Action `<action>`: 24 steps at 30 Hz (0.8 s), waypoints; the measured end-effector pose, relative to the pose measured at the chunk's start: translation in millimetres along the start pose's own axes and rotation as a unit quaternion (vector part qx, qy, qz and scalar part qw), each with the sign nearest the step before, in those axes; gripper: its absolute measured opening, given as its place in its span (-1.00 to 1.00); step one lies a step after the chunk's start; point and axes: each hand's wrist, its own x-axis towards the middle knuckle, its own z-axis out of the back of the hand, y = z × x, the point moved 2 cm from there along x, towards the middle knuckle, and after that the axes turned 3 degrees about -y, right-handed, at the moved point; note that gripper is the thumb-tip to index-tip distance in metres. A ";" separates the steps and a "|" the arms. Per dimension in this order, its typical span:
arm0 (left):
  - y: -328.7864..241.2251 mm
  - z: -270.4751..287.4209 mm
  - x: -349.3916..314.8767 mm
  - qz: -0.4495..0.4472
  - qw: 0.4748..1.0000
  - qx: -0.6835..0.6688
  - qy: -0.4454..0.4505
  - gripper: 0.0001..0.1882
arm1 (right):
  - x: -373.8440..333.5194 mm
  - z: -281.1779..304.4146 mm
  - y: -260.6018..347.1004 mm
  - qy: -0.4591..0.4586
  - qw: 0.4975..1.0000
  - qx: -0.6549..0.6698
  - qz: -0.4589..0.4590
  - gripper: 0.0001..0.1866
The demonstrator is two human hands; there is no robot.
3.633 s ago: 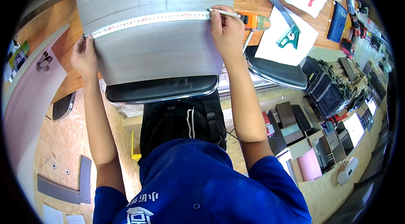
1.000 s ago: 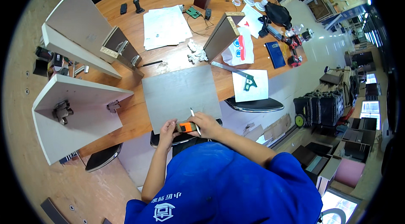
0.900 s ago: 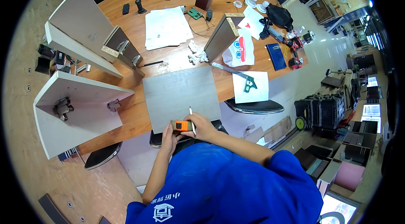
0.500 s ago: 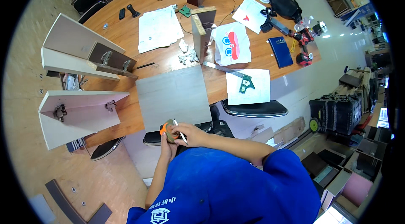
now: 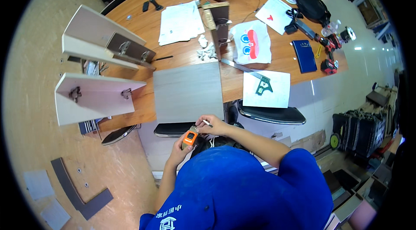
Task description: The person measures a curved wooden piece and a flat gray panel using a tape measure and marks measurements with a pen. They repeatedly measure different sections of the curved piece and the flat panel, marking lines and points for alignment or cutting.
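Close to my body, below the table's front edge, my left hand (image 5: 177, 153) is closed around an orange and olive tape measure (image 5: 190, 138). The fingertips of my right hand (image 5: 216, 127) are at the tape measure's upper end; whether they pinch its blade is too small to tell. A slim white pen (image 5: 208, 123) is tucked in the same right hand. Just beyond both hands, a flat grey board (image 5: 188, 93) lies on the wooden table (image 5: 145, 100), its near edge sticking out past the table's edge.
Hinged white panels (image 5: 99, 104) stand at the left. A combination square (image 5: 263, 85) rests partly on white paper to the right. Upright brown boards (image 5: 216, 26) rise behind the grey board. Black chairs (image 5: 272, 115) sit under the front edge. Cordless drills (image 5: 331, 43) lie far right.
My view has shifted, so the table appears farther right. The tape measure has turned to show its orange face. My right fingers have moved from its side to its upper end.
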 end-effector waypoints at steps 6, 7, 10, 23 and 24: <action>22.5 42.3 -91.6 -0.027 0.997 0.038 -0.054 -0.07 | 34.1 -75.4 -40.5 0.174 0.976 -0.100 -0.083 -0.64; 33.0 51.9 -110.8 -0.032 0.997 0.043 -0.060 -0.07 | 40.0 -94.8 -51.0 0.194 0.970 -0.112 -0.096 -0.63; 73.7 76.4 -172.5 -0.062 0.991 -0.009 -0.122 -0.06 | 60.7 -157.9 -86.3 0.271 0.942 -0.148 -0.128 -0.63; 164.8 158.7 -362.1 0.048 0.963 -0.068 -0.255 -0.09 | 97.6 -383.0 -175.3 0.371 0.875 -0.222 -0.219 -0.74; 186.4 153.7 -359.0 0.007 0.960 -0.035 -0.277 -0.06 | 94.6 -388.5 -173.7 0.375 0.864 -0.249 -0.227 -0.74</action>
